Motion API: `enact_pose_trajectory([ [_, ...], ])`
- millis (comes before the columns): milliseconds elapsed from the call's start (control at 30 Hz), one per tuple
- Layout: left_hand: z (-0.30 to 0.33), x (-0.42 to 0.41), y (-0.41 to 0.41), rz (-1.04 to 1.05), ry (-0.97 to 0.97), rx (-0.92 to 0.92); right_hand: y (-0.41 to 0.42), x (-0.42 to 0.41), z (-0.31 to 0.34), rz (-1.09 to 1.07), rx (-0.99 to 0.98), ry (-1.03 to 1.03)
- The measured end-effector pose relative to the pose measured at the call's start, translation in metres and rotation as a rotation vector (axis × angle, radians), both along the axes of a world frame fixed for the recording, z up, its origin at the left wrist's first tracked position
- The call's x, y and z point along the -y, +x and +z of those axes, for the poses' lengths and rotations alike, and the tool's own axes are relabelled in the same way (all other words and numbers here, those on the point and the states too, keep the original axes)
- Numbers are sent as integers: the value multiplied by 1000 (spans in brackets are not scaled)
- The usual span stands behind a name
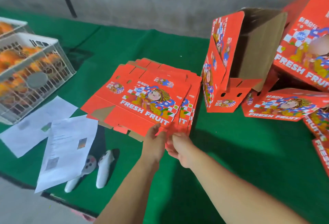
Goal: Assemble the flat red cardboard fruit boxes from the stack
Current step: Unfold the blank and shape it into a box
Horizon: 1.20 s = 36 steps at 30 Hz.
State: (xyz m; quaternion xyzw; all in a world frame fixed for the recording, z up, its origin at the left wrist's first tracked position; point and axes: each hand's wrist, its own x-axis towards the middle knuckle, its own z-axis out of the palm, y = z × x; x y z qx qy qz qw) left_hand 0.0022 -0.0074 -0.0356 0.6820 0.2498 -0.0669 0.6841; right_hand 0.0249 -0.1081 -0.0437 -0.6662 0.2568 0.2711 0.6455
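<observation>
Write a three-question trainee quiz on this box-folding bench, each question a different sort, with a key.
1. True or false: both the left hand and the right hand are at the near edge of the stack of flat red boxes.
2. Multiple choice: the white plastic crates at the left hold A) bottles B) orange fruit C) folded boxes.
3. Fill in: the opened box standing right of the stack shows a plain ____ inside.

Key: 1 true. 2 B. 3 brown.
</observation>
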Motion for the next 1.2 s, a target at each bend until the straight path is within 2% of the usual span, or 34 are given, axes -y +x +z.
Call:
enact_pose_trajectory([
  [67, -14, -19, 11, -90, 167, -61, 9, -19, -11, -54, -67, 20],
  [200, -32, -50, 12, -528, 612, -138, 16, -41, -29, -211, -198, 116],
  [300, -42, -60, 2, -738, 763, -107, 16, -47, -35, -299, -259, 116],
  [433, -49, -66, 0, -877, 875, -85, 22, -53, -36, -359, -248, 105],
  [567, -45, -70, -4, -813, 958, 109, 19, -46, -36, -396, -106, 86],
  [700, -41, -76, -3, -705, 845, 261, 11, -19, -34, -450, -13, 150],
  [767, -44, -82, 2, -630, 848, 239, 7, 3, -32, -519, 22, 65],
  [900, -48, -93, 5, -538, 958, 40, -9, 46, -26, -701, 18, 18],
  [967, -49, -99, 4, -424, 944, -52, -16, 65, -22, -740, 36, -1],
  [1200, -53, -111, -6, -254, 904, -25, -49, 125, -9, -694, 114, -49],
])
